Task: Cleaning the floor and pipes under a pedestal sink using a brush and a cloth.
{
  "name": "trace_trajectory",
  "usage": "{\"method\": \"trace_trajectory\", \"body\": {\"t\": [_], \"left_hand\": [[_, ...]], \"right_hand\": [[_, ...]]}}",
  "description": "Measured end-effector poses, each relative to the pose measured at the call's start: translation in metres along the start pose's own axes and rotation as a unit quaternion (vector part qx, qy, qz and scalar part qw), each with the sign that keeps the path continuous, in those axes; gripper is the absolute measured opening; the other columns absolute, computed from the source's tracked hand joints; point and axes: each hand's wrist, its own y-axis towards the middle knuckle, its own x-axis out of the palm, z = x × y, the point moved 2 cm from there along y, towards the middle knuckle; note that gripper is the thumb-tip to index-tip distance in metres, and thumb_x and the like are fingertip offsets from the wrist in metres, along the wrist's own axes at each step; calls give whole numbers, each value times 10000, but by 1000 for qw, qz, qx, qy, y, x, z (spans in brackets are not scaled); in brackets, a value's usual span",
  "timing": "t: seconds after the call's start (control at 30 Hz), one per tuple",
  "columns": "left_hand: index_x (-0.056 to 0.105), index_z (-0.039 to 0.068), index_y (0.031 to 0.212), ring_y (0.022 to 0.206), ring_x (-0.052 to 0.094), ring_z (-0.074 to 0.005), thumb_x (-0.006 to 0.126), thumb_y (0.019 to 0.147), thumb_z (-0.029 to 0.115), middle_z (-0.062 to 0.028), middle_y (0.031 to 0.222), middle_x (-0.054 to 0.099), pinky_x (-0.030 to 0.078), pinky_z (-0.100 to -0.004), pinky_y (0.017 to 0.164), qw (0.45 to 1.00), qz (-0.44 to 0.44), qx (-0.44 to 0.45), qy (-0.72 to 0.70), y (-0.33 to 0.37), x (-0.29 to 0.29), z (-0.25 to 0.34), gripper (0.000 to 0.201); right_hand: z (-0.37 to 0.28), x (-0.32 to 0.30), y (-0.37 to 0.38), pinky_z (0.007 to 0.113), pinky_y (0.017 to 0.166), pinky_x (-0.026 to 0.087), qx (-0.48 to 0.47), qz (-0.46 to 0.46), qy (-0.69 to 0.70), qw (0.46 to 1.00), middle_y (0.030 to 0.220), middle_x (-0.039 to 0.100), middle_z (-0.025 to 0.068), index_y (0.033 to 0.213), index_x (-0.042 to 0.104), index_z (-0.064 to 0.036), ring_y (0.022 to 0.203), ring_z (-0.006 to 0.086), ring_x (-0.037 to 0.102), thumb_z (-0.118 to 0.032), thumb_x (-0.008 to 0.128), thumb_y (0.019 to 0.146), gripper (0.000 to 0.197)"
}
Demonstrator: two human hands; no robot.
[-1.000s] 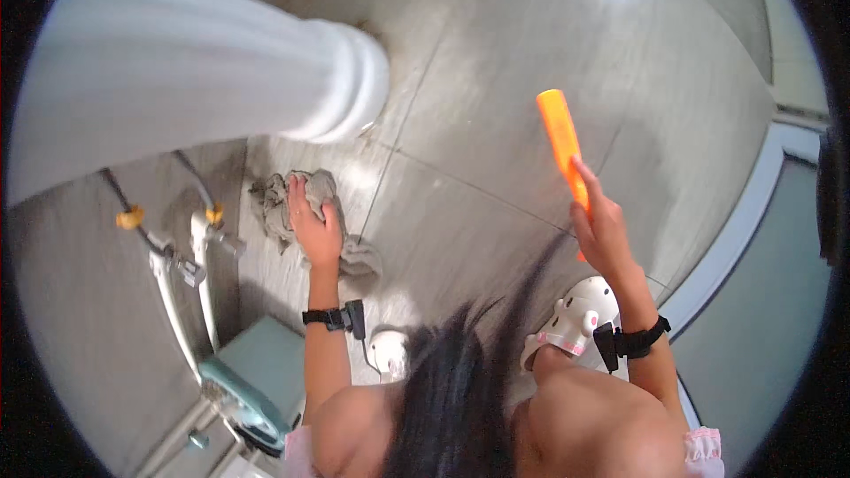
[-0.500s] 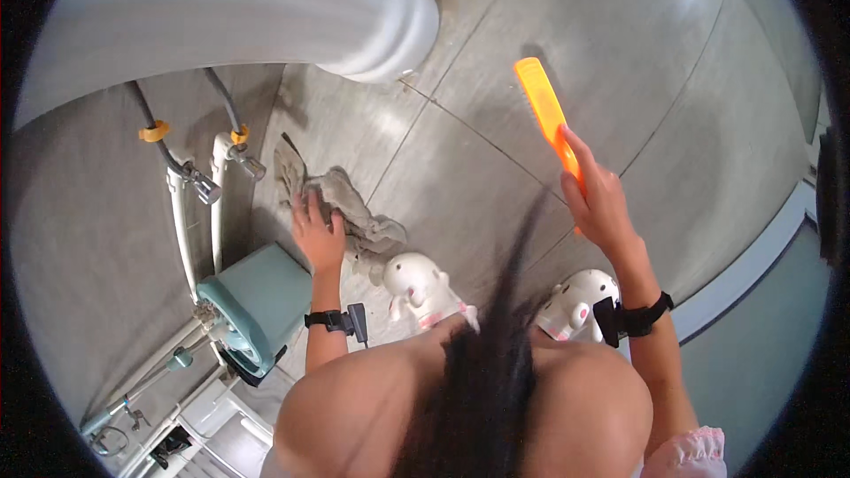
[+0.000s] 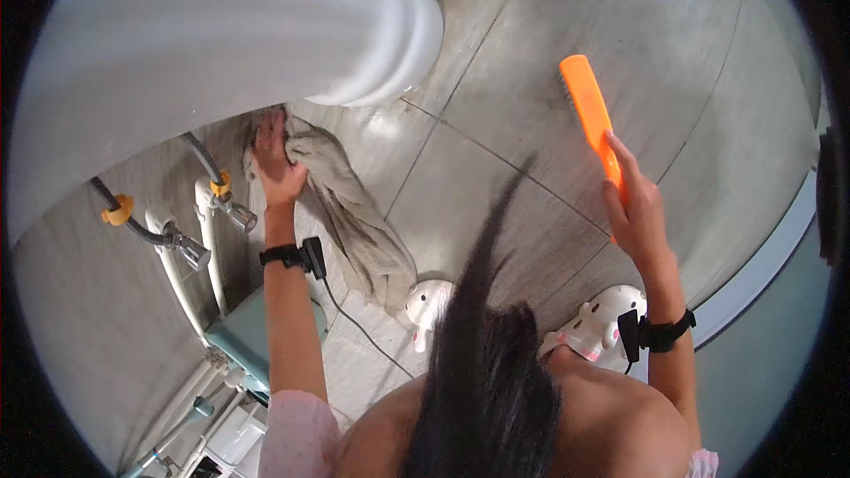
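My left hand (image 3: 280,168) lies flat with its fingers stretched on a grey-beige cloth (image 3: 352,221), at the foot of a white pedestal (image 3: 390,44). From there the crumpled cloth trails across the tiles toward my left foot. An orange scrubbing brush (image 3: 586,102) is gripped by its handle in my right hand (image 3: 639,217). Its bristles face left, over the grey tiled floor (image 3: 496,115). White animal-shaped slippers are on my feet, the left slipper (image 3: 428,303) partly behind my hanging hair and the right slipper (image 3: 611,314) beside my right wrist.
Two metal valves with grey hoses stand by the wall at left, the nearer valve (image 3: 190,252) on a white pipe (image 3: 173,270). A teal bin (image 3: 248,332) sits beneath my left forearm. At right runs a raised pale sill (image 3: 757,270). Dark hair (image 3: 487,345) hangs into view.
My left hand has moved forward and left, toward the pedestal's base, and the cloth is now stretched out longer. My right hand has shifted to the right with the brush.
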Motion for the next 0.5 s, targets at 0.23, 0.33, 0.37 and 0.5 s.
{"method": "trace_trajectory", "body": {"t": [0.23,0.33,0.37,0.5], "left_hand": [[409,76,1384,1303,345,-417,525,665,148,-208,1402,410,260,-491,1094,993,78,-32,-83,-5,8,-18,732],[407,53,1378,1312,333,-427,520,680,129,-211,1397,414,268,-503,1090,988,77,-88,-105,-13,10,-14,711],[402,26,1374,1312,330,-432,514,694,103,-223,1390,416,263,-501,1096,989,67,-120,-56,-24,12,-22,693],[436,10,1348,1296,348,-433,526,745,150,-249,1370,424,282,-497,1079,987,72,-141,-11,-55,13,-35,625]], "right_hand": [[-16,10,-2,402,743,512,24,-7,19,1000,1112,626,214,1401,385,-138,861,381,647,-48,562,851,585],[-17,6,1,408,718,510,-29,36,17,999,1059,639,212,1399,385,-137,822,380,646,-54,567,849,586],[-18,4,3,409,711,509,-30,24,17,999,1028,644,215,1399,385,-136,803,379,645,-54,566,850,584],[-21,-8,2,419,688,507,-30,12,-10,999,942,647,223,1391,393,-126,750,381,639,-54,558,851,569]]}}
